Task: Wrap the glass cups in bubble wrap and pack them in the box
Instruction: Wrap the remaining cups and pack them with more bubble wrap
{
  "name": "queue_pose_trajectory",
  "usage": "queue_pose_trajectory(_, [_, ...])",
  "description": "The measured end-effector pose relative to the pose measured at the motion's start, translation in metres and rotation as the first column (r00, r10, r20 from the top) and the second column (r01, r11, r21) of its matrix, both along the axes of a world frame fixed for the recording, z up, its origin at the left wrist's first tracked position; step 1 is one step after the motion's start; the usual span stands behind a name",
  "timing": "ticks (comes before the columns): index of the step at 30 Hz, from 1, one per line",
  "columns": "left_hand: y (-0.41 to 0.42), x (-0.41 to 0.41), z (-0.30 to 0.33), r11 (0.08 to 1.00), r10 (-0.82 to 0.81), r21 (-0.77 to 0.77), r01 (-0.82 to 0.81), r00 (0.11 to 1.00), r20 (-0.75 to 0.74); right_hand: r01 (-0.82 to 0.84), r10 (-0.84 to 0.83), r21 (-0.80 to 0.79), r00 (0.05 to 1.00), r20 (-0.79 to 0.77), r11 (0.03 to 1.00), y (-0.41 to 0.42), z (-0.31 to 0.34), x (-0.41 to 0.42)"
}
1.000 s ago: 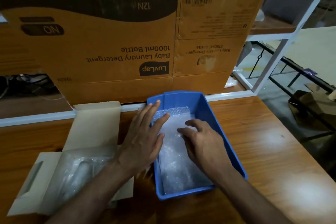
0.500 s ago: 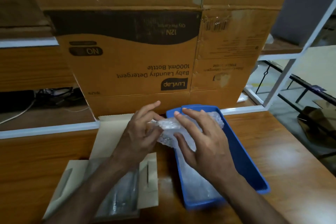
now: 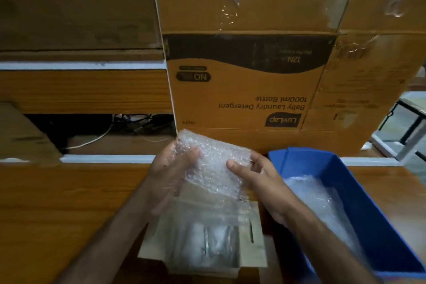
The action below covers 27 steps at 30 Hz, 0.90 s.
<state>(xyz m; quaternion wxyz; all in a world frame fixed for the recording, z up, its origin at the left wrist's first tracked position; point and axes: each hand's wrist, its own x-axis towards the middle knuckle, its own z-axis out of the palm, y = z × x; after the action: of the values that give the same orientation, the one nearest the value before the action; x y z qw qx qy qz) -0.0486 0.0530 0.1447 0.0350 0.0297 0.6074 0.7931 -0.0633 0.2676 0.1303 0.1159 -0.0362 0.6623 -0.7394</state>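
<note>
Both hands hold up a sheet of bubble wrap point(image 3: 213, 163) above the table. My left hand point(image 3: 168, 173) grips its left edge, partly seen through the plastic. My right hand point(image 3: 258, 175) pinches its right edge between thumb and fingers. Below the hands lies an open beige cardboard box point(image 3: 255, 253) with wrapped, clear items point(image 3: 207, 242) inside; the glass itself is hard to make out. A blue plastic bin point(image 3: 368, 214) at the right holds more bubble wrap point(image 3: 315, 198).
A large upside-down detergent carton point(image 3: 242, 90) stands just behind the table edge. A white rail point(image 3: 108, 159) runs along the back of the wooden table point(image 3: 57, 203). Cables point(image 3: 129, 122) lie in the dark gap at the back left. A white metal frame point(image 3: 401, 143) is at the far right.
Both hands lifted a sheet of bubble wrap out of the blue bin and brought it left, above the beige box. The view shifted left and tilted up.
</note>
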Motion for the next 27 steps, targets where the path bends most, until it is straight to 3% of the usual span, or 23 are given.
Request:
queue_pose_trajectory(6, [-0.018, 0.011, -0.017, 0.998, 0.059, 0.006, -0.059, 0.998, 0.001, 0.098, -0.104, -0.086, 0.992, -0.067, 0.991, -0.029, -0.023, -0.006])
queue_pose_trajectory(14, [-0.036, 0.003, -0.036, 0.986, 0.152, 0.068, -0.153, 0.988, 0.017, 0.018, -0.014, 0.082, 0.999, -0.048, 0.997, -0.034, -0.033, -0.012])
queue_pose_trajectory(19, [-0.045, -0.002, -0.032, 0.984, -0.105, 0.159, 0.086, 0.988, 0.117, 0.071, -0.066, 0.07, 0.995, -0.078, 0.995, -0.039, -0.032, -0.011])
queue_pose_trajectory(23, [-0.046, -0.005, -0.037, 0.997, -0.061, -0.053, 0.064, 0.997, 0.047, 0.099, -0.099, 0.009, 0.995, -0.003, 0.995, -0.038, -0.03, -0.015])
queue_pose_trajectory(27, [-0.043, -0.009, -0.034, 0.997, -0.062, -0.041, 0.063, 0.997, 0.04, 0.118, -0.118, -0.014, 0.993, -0.015, 0.993, -0.038, -0.025, -0.017])
